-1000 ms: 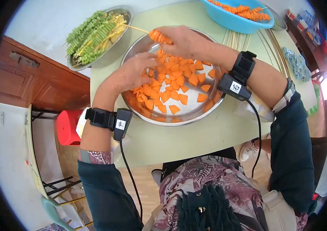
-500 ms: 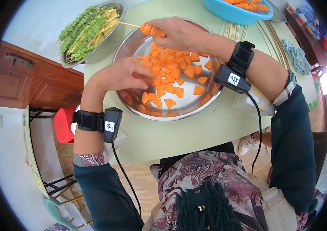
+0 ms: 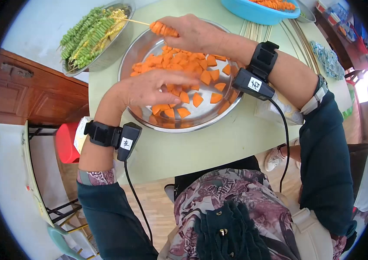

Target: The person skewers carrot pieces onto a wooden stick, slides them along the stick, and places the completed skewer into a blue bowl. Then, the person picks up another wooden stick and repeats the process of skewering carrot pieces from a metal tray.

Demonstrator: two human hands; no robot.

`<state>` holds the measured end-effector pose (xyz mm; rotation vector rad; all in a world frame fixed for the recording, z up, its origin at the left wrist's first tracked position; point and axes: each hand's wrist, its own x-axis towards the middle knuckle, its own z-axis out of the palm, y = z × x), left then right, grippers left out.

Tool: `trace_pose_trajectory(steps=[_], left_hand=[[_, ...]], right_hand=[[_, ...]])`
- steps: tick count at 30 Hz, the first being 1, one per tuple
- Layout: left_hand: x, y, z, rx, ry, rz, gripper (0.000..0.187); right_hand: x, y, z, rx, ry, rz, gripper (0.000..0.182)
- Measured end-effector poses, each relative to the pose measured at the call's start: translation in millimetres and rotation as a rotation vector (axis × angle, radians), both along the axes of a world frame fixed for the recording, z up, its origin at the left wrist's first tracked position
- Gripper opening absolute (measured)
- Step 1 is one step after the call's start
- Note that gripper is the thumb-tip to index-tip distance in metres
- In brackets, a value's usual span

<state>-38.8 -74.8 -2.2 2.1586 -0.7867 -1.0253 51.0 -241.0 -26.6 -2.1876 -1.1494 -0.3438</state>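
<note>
My right hand [image 3: 194,32] is closed around a skewer of carrot pieces [image 3: 163,29] above the far side of a round metal basin [image 3: 205,125]. The skewer's bare pale end points left, beyond the basin's rim. My left hand [image 3: 151,89] hovers low over the loose cut carrot pieces [image 3: 184,65] in the basin. Its thumb and fingers are apart, and I see nothing between them; the palm side is hidden.
At the upper left stands a metal bowl [image 3: 125,37] with green and yellow vegetable skewers [image 3: 93,34]. A blue basin [image 3: 257,15] at the top holds carrot skewers [image 3: 275,5]. Bare sticks [image 3: 256,32] lie on the table [image 3: 158,160] near a light-blue cloth [image 3: 326,60].
My left hand has shifted slightly right over the carrot pieces and its fingers have stretched out. The right hand keeps the carrot skewer. The whole view has shifted a little.
</note>
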Motion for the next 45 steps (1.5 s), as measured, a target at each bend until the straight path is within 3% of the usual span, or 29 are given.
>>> trace_pose_trajectory(steps=[2, 6, 8, 12, 14, 17, 23, 32, 42, 45], left_hand=[[6.1, 2.7, -20.5, -0.212, -0.503, -0.128, 0.047], [18.8, 9.8, -29.7, -0.204, -0.396, -0.010, 0.048], [22.0, 17.5, -29.8, -0.076, -0.456, 0.189, 0.045], [28.0, 35.9, -22.8, -0.072, -0.647, 0.305, 0.041], [32.3, 42.1, -23.3, -0.154, -0.690, 0.524, 0.035], [35.1, 41.1, -28.3, -0.182, -0.823, 0.562, 0.023], [31.8, 28.3, -35.2, -0.049, -0.978, 0.292, 0.024], [34.6, 34.6, -34.2, 0.079, -0.939, 0.276, 0.022], [39.0, 45.5, -33.9, 0.015, -0.955, 0.169, 0.012], [36.0, 44.0, -29.8, -0.140, -0.905, 0.221, 0.012]], right_hand=[[2.5, 0.4, -1.5, -0.003, -0.018, -0.020, 0.036], [3.4, 0.3, -1.7, 0.020, -0.101, -0.010, 0.037], [0.8, -1.1, 1.9, -0.011, -0.054, -0.032, 0.038], [3.9, -2.2, 0.1, 0.001, -0.086, -0.052, 0.038], [4.1, -3.8, -0.2, 0.046, -0.090, -0.017, 0.038], [7.4, -3.7, -3.5, 0.050, -0.101, -0.010, 0.039], [1.4, -3.9, -0.5, -0.051, -0.053, -0.073, 0.038], [-2.3, -4.6, 4.3, -0.103, -0.005, -0.048, 0.035], [-0.7, -3.0, 2.1, -0.041, -0.033, -0.014, 0.036], [-5.2, 0.0, 18.7, 0.128, -0.056, -0.075, 0.034]])
